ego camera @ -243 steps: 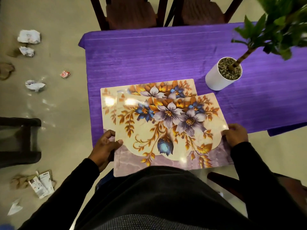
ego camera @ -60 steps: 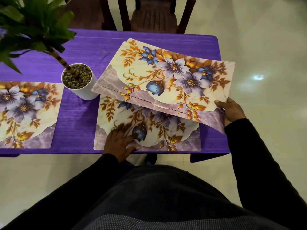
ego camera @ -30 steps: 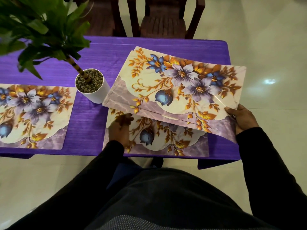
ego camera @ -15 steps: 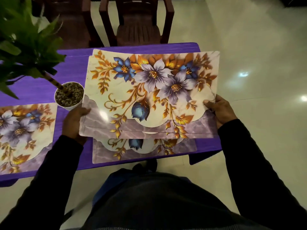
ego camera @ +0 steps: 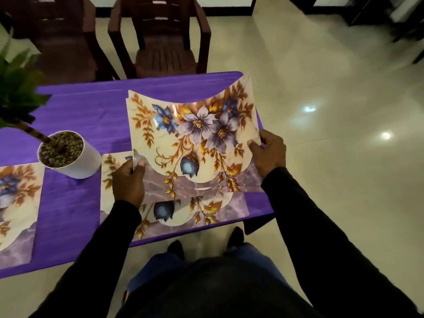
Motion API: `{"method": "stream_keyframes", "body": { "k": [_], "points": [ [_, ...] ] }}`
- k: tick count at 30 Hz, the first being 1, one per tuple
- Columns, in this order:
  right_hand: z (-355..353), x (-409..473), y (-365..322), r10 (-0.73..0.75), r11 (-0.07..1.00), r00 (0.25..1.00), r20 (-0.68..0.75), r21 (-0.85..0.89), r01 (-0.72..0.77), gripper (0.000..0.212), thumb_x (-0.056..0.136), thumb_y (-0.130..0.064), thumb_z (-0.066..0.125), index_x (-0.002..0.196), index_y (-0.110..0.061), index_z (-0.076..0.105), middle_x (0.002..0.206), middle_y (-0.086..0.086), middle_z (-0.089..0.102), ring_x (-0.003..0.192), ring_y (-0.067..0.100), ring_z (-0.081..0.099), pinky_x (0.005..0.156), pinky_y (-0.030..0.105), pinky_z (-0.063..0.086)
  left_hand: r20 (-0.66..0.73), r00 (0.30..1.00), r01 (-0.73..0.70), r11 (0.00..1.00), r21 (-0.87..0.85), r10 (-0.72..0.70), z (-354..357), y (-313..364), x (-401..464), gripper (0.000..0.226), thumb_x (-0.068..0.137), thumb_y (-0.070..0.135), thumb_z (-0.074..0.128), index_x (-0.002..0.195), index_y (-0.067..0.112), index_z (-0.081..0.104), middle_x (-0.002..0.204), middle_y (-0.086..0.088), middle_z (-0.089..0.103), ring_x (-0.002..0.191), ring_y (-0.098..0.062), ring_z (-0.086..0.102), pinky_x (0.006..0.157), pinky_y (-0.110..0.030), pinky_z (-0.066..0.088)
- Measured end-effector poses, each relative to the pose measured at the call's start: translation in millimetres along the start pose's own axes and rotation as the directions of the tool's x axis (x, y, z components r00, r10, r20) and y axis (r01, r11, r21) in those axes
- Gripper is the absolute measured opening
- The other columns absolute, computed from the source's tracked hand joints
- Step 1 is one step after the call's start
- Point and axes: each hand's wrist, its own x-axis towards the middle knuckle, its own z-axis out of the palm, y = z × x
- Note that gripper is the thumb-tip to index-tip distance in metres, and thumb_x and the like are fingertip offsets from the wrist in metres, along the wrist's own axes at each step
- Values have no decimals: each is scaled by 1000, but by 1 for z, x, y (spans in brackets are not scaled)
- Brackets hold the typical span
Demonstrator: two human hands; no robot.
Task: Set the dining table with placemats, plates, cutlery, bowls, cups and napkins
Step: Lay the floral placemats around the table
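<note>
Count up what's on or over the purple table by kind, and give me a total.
Placemats lying flat: 2, near left and near right
Held stack of placemats, gripped by both hands: 1 stack, number of mats unclear
Potted plant: 1
Total: 4 items, counting the stack as one

We see a person from above, dressed in dark clothing throughout. Both arms are covered by long black sleeves [ego camera: 321, 226] of plain cloth — no stripes, logos or cuffs in a second colour are visible — and each sleeve ends at the wrist. The left hand [ego camera: 128, 180] and right hand [ego camera: 270, 154] are bare: we note no gloves, and no rings or watch can be made out. The torso wears a dark top [ego camera: 218, 292]. Below it we see blue trousers [ego camera: 151, 269] and dark shoes [ego camera: 175, 249].
</note>
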Motion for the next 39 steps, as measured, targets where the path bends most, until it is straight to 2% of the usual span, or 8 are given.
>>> {"method": "stream_keyframes", "body": {
  "k": [12,17,20,23,27,31,36,39],
  "points": [
    [-104,106,48,-282,957,938,200,133,260,40,100,-11,55,139,-18,56,120,-8,65,102,2,58,80,0,45,-418,866,-280,959,48,273,139,95,-76,30,104,20,53,88,-3,63,77,-9,55,61,3,46,58,-11,33],
    [-129,143,64,-310,942,943,121,175,287,42,97,-3,49,136,-13,60,126,0,68,111,10,61,89,14,52,-538,804,-257,964,72,255,167,116,-105,36,102,29,54,94,-4,66,78,-6,60,67,11,51,63,-10,36],
    [-131,158,60,-357,921,934,26,177,347,46,91,2,46,132,-9,63,122,3,70,107,9,62,96,28,54,-576,788,-197,976,97,217,168,124,-121,20,103,28,55,85,23,61,74,11,55,69,11,51,62,-6,34],
    [-127,166,48,-382,911,924,-13,165,379,43,92,2,47,131,-7,64,120,6,71,106,12,63,96,26,53,-559,806,-157,981,116,195,162,127,-128,20,101,26,59,81,28,56,80,-5,57,68,-4,43,58,-6,33],
    [-120,164,37,-414,901,909,39,162,403,40,94,4,50,131,-5,64,123,8,69,110,17,64,99,25,51,-520,846,-105,993,50,116,169,113,-127,23,97,18,65,98,-6,66,86,-17,63,74,-14,48,58,-3,34],
    [-126,178,45,-453,889,888,79,124,442,36,95,2,52,128,-5,65,121,9,70,109,19,65,98,27,52,-517,855,-57,998,-19,39,195,101,-122,29,98,19,64,91,-8,64,91,-37,61,63,-21,43,60,-28,37],
    [-146,226,66,-426,903,898,108,111,415,31,94,0,54,123,-5,66,115,8,71,101,16,64,89,20,50,-486,872,-1,994,-108,-52,243,106,-127,11,98,16,64,94,7,67,80,-2,65,77,-15,55,68,-24,43],
    [-159,271,78,-423,905,896,133,120,409,31,92,3,53,118,-5,67,107,5,71,94,13,61,84,21,48,-452,883,57,984,-170,-129,288,114,-118,10,99,13,62,101,5,65,86,-7,67,79,-19,61,73,-34,49]
  ]
}}
